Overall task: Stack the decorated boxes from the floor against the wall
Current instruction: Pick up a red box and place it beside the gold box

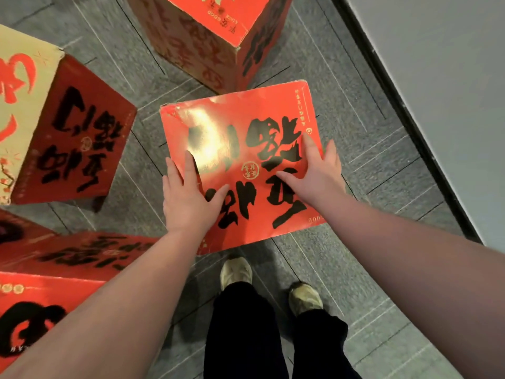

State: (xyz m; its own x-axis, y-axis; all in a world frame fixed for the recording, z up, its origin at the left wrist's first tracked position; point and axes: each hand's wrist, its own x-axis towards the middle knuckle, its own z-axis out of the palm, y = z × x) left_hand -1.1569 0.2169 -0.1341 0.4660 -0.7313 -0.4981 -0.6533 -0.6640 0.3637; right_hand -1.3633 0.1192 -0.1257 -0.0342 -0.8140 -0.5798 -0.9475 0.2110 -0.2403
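Observation:
A glossy red box point(235, 127) with black brush lettering and a gold seal fills the middle of the head view, its printed face up. My left hand point(188, 195) lies flat on its near left part, fingers straight. My right hand point(314, 173) presses flat on its right part, fingers spread over the lettering. Neither hand curls round an edge. Whether the box rests on the floor or is lifted I cannot tell. The grey-white wall point(451, 91) runs along the right side.
Another red box point(207, 36) stands just behind the middle one. A red and cream box point(62, 132) stands at the left, and two more red boxes point(68, 255) lie at the lower left. My shoes point(236, 272) stand on grey floor tiles below.

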